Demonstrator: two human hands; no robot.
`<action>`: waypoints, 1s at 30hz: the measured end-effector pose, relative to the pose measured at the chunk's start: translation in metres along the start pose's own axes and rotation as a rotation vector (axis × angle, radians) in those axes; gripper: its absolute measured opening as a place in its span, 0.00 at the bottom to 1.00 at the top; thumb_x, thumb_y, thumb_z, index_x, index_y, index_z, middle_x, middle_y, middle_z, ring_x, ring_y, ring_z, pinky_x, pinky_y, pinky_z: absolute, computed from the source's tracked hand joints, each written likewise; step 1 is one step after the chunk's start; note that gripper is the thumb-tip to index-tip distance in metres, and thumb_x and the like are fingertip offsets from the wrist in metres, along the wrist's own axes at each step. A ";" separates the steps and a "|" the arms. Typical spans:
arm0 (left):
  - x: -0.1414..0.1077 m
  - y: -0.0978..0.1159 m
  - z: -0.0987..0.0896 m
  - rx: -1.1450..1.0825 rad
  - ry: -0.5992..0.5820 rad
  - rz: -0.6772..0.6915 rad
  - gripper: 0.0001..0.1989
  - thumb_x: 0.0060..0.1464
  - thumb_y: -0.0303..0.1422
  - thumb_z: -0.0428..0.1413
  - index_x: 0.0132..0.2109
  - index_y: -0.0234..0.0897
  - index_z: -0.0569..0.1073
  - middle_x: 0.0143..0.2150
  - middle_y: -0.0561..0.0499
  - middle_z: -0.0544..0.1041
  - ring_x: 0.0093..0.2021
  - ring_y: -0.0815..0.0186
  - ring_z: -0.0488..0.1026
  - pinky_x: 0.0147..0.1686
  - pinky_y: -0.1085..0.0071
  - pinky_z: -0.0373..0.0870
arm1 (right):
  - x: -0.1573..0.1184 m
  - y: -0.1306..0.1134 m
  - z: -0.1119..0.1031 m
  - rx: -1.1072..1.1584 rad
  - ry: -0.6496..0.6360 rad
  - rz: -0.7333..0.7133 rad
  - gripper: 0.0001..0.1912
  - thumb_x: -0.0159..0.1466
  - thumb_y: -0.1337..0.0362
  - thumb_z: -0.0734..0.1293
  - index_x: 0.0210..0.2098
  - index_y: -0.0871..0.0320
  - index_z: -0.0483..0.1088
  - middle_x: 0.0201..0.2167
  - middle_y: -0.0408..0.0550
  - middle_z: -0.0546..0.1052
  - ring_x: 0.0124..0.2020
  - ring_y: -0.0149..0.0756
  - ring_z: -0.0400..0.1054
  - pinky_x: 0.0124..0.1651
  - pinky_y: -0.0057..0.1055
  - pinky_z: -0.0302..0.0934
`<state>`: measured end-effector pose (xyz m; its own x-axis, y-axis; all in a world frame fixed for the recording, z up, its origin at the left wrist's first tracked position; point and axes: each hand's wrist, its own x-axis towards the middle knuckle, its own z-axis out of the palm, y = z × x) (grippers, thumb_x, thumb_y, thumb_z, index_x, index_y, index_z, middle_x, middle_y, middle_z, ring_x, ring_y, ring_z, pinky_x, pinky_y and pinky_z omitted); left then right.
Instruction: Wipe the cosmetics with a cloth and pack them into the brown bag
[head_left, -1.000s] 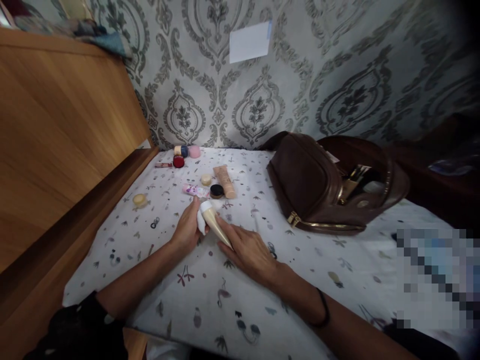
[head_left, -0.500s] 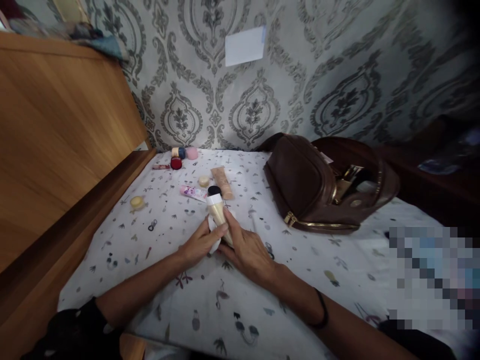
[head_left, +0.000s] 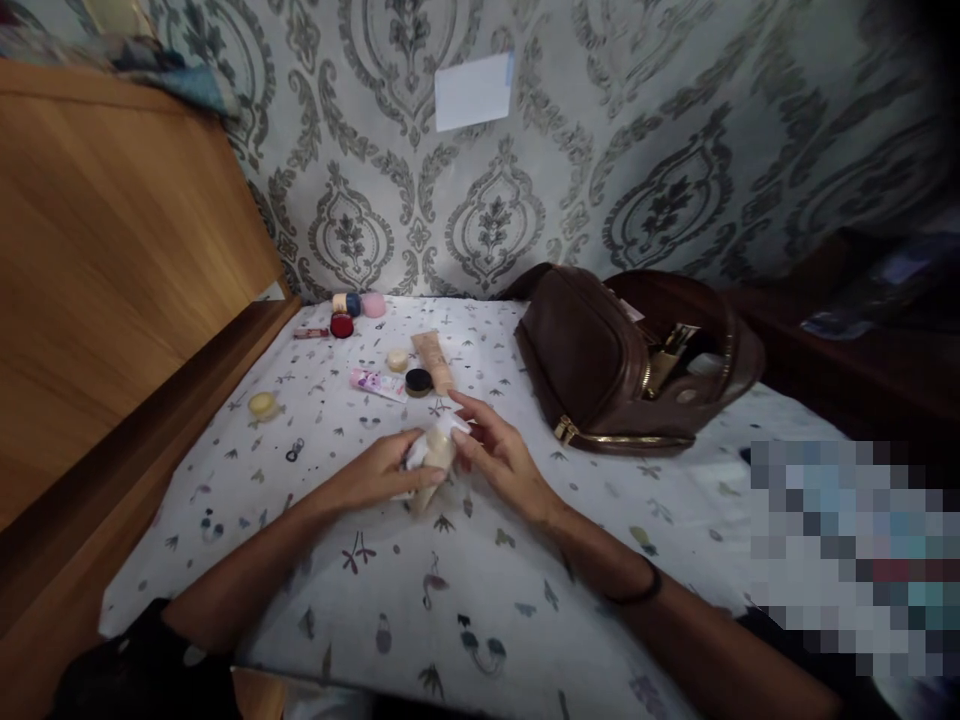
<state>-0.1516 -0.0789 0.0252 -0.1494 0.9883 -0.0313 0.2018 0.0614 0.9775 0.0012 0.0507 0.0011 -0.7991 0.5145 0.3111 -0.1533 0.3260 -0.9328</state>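
My left hand (head_left: 390, 470) is wrapped round a tilted cream-coloured bottle (head_left: 426, 494) with a white cap. Bunched against the bottle in the same hand is a white wipe or tissue (head_left: 417, 455), partly hidden by the fingers. The fingers of my right hand (head_left: 504, 462) close on the capped end, its index finger raised. Just beyond my hands lie a black-lidded jar (head_left: 418, 382), a pink-and-white tube (head_left: 377, 384), a beige tube (head_left: 433, 360) and a small cream-coloured pot (head_left: 397, 359).
An open brown leather bag (head_left: 581, 350) with items inside stands at the right. A yellow pot (head_left: 262, 405) lies at the left. Near the wall are a red round case (head_left: 342, 325), a pink-capped item (head_left: 373, 305) and a slim tube (head_left: 310, 333). A wooden panel (head_left: 127, 230) borders the left side.
The bottle has turned and come slightly lower, its cap now tipping right. My right hand has shifted from the bottle's side to its capped end. The view has moved slightly right.
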 end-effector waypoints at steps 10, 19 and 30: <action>-0.003 -0.010 0.014 0.886 0.391 0.302 0.18 0.65 0.39 0.47 0.54 0.37 0.73 0.48 0.41 0.76 0.50 0.52 0.69 0.46 0.62 0.66 | -0.003 0.009 0.017 0.380 -0.117 0.204 0.23 0.54 0.53 0.74 0.44 0.55 0.66 0.35 0.42 0.74 0.33 0.32 0.73 0.39 0.32 0.71; 0.003 -0.025 0.001 1.095 0.359 0.277 0.20 0.65 0.43 0.47 0.55 0.37 0.72 0.48 0.41 0.77 0.51 0.53 0.69 0.44 0.65 0.68 | 0.000 0.007 0.011 0.400 -0.002 0.236 0.23 0.53 0.51 0.75 0.40 0.55 0.66 0.37 0.44 0.76 0.35 0.34 0.75 0.45 0.38 0.72; 0.011 -0.020 -0.018 0.419 0.552 0.194 0.11 0.61 0.39 0.51 0.40 0.38 0.75 0.35 0.49 0.76 0.37 0.62 0.71 0.39 0.71 0.66 | 0.001 0.016 0.012 0.453 0.145 0.193 0.20 0.55 0.51 0.74 0.39 0.55 0.67 0.41 0.45 0.73 0.37 0.36 0.75 0.46 0.40 0.72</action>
<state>-0.1745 -0.0718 0.0093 -0.5182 0.7791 0.3529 0.6122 0.0498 0.7891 -0.0090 0.0473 -0.0155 -0.7539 0.6465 0.1170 -0.2729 -0.1461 -0.9509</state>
